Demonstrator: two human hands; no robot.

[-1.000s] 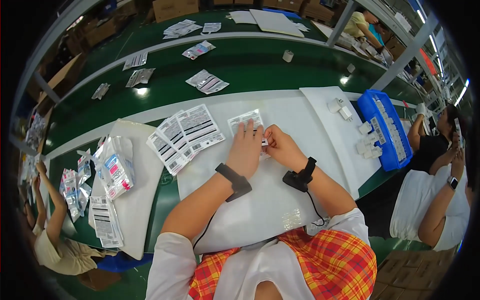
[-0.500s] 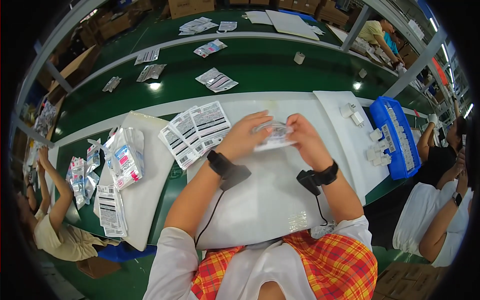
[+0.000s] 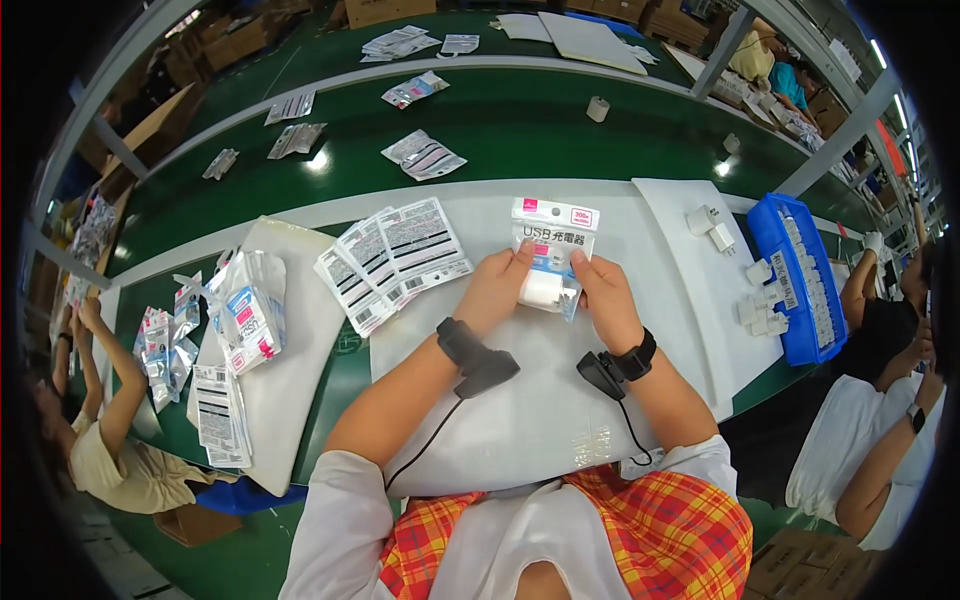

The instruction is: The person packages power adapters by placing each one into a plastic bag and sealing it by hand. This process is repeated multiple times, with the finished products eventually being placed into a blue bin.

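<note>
Upright between my hands is a clear plastic pouch (image 3: 556, 238) with a pink and white printed header and a hang hole. A white plug-in charger (image 3: 543, 290) shows through its lower part. My left hand (image 3: 497, 290) pinches the pouch's left edge, thumb on the front. On the right edge, my right hand (image 3: 608, 297) grips it the same way. Left of my hands, printed backing cards (image 3: 400, 255) lie fanned out on the white work sheet (image 3: 480, 400). Several loose white chargers (image 3: 722, 238) sit to the right.
A blue bin (image 3: 785, 275) of white chargers stands at the right. Filled pouches (image 3: 250, 310) and another card stack (image 3: 222, 415) are at the left. Beyond the sheet, more pouches (image 3: 424, 155) lie on the green conveyor belt (image 3: 520, 125). Other people work on both sides.
The pouch, earlier tilted almost flat and blurred, is now upright with its printed front showing. Both hands have come slightly nearer and lower, holding its side edges.
</note>
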